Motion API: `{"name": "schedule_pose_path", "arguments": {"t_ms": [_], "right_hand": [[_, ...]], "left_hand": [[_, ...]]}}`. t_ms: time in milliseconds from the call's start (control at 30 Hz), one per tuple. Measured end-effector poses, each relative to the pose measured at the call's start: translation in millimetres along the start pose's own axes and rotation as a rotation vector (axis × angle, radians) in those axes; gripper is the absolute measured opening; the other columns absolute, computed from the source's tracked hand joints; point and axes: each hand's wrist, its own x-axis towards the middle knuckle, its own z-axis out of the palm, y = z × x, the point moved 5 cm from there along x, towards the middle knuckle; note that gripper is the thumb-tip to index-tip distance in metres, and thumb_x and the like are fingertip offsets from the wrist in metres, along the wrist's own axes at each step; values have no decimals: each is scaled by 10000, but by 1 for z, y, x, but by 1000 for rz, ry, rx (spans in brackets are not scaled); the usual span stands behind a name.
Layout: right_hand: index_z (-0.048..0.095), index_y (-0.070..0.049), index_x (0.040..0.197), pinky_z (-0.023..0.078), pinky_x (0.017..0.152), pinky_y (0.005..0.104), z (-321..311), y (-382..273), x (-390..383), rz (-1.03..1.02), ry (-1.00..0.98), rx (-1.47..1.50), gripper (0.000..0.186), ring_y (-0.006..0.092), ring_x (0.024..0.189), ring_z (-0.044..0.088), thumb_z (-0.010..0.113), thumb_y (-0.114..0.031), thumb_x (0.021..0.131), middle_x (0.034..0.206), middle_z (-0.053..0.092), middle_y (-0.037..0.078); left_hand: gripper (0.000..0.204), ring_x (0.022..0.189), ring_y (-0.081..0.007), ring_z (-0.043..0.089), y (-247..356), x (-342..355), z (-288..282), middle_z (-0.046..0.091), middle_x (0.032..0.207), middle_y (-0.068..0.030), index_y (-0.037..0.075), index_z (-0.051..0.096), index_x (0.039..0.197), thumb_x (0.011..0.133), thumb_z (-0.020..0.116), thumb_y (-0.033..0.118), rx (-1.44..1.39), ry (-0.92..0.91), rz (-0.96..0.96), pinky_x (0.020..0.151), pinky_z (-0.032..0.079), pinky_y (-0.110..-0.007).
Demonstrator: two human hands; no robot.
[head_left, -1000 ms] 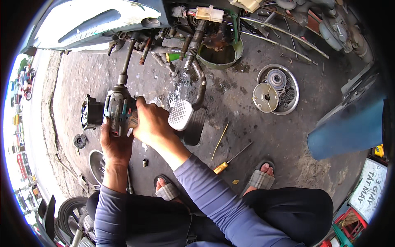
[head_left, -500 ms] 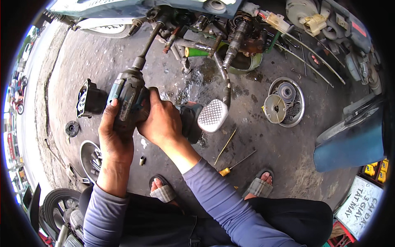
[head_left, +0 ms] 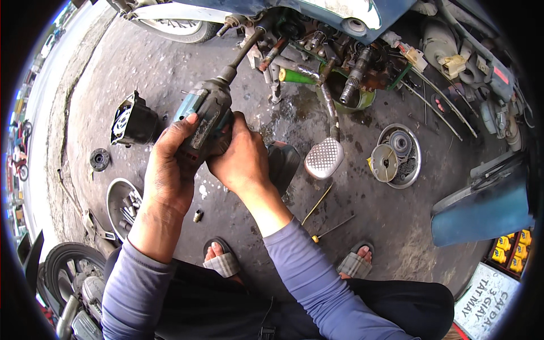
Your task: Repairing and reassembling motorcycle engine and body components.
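Observation:
Both my hands are on a cordless impact wrench (head_left: 205,113) with a teal and black body. My left hand (head_left: 170,156) wraps the rear of the housing, thumb along its side. Around the grip my right hand (head_left: 242,157) is closed, the battery pack showing just past it. From the wrench a long extension bar (head_left: 247,50) reaches up to the motorbike's underside (head_left: 317,37); its far tip is hidden among the parts. A splined shaft (head_left: 356,76) and a brake pedal (head_left: 324,158) with a patterned pad stick out of the bike nearby.
A black engine cover (head_left: 135,122) and a round dark part (head_left: 100,160) lie at left, above a bowl of sockets (head_left: 117,198). A metal dish (head_left: 415,170) with gear parts stands right. A screwdriver (head_left: 334,228) lies between my feet; a blue panel (head_left: 481,204) is far right.
The view has shifted, so the bike and floor items appear moved. The wrench and both hands sit slightly farther right in the picture, with the grip unchanged.

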Motion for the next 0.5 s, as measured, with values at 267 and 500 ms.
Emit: {"name": "schedule_pose_path", "arguments": {"t_ms": [267,500], "right_hand": [[505,-55,1159,521,825,508,0,-2,0,134,-41,-127,528,467,955,639,739,-154,696,953,686,253],[527,-44,1120,530,801,496,10,4,5,20,7,-27,492,454,938,648,746,-158,695,923,688,249]], "left_hand": [[470,996,-206,659,2,3,1,690,1105,-98,19,614,1193,865,657,353,24,28,9,941,480,-336],[464,988,-197,659,10,4,2,692,1097,-97,22,613,1198,872,642,351,75,-1,30,931,483,-324]]}}
